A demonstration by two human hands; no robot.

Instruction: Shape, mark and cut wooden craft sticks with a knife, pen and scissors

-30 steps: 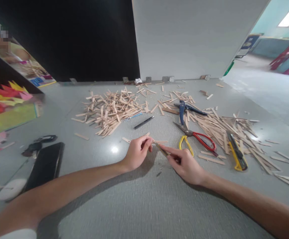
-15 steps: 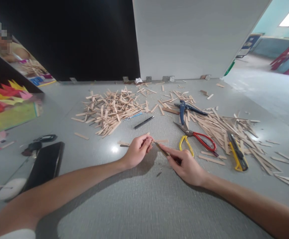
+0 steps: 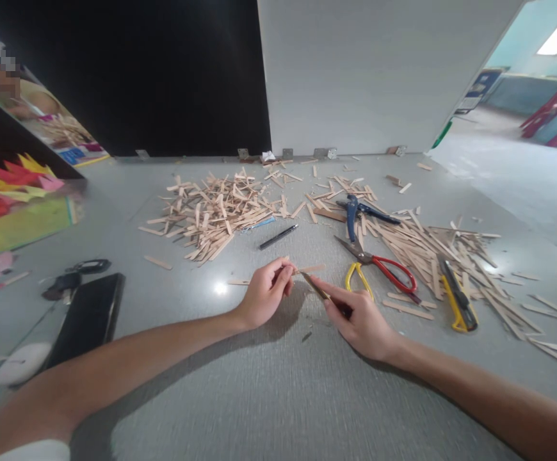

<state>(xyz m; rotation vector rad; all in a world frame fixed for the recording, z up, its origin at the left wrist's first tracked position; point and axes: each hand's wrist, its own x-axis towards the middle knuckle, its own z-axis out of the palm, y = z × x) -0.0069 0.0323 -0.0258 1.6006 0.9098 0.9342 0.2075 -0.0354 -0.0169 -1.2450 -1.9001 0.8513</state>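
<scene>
My left hand (image 3: 263, 294) is closed in a pinch on a thin wooden stick (image 3: 311, 269) that juts out to the right, just above the grey floor. My right hand (image 3: 362, 318) is closed around a small knife (image 3: 317, 288), forefinger laid along it, the blade tip touching the stick close to my left fingertips. Red and yellow handled scissors (image 3: 379, 269) lie just right of my hands.
A pile of wooden sticks (image 3: 211, 211) lies ahead left, a second pile (image 3: 432, 246) to the right with blue pliers (image 3: 355, 211) and a yellow utility knife (image 3: 456, 294). A black pen (image 3: 278, 235) lies ahead. A black phone (image 3: 89, 317) and coloured paper (image 3: 14, 179) sit left.
Both hands have stayed almost where they were. The knife in my right hand has shifted slightly along the stick held by my left hand.
</scene>
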